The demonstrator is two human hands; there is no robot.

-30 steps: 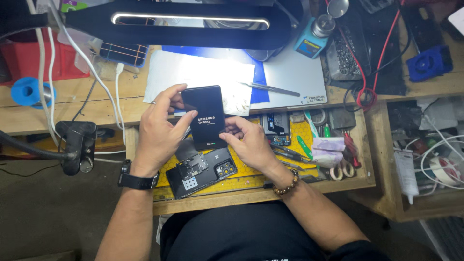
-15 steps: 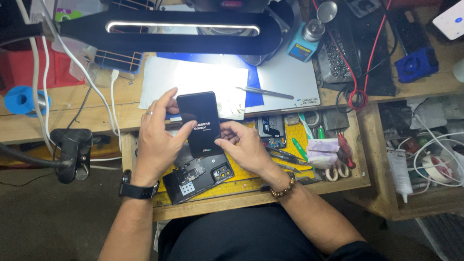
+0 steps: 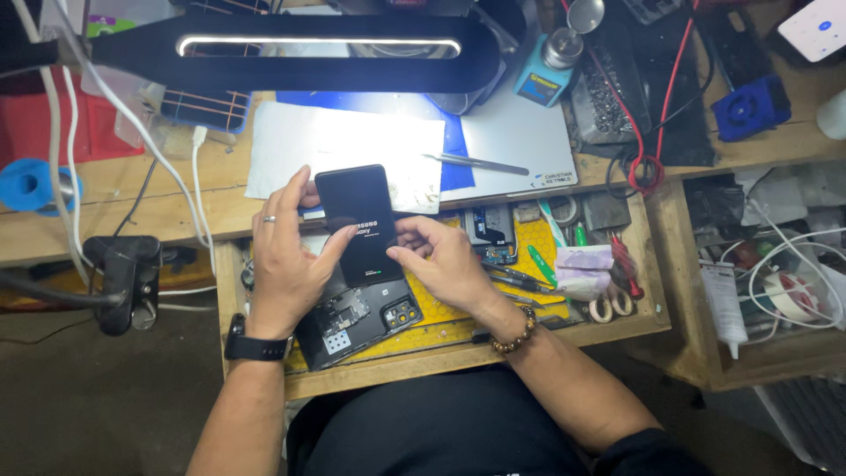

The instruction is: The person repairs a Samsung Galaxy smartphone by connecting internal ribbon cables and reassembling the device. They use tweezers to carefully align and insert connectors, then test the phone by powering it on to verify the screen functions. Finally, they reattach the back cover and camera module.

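Both hands, left hand (image 3: 286, 264) and right hand (image 3: 441, 260), grasp the glossy black phone back panel (image 3: 359, 225); at 6 o'clock, the opened dark phone body (image 3: 357, 322) seemingly remains uncovered.

**Bench count**

Two hands, left (image 3: 286, 260) and right (image 3: 445, 260), grip one black panel (image 3: 359, 225). Beneath the grip: one opened phone (image 3: 357, 319). Beyond it: one tweezers (image 3: 476, 162), one lamp (image 3: 291, 51). Right of it: one bottle (image 3: 546, 70).
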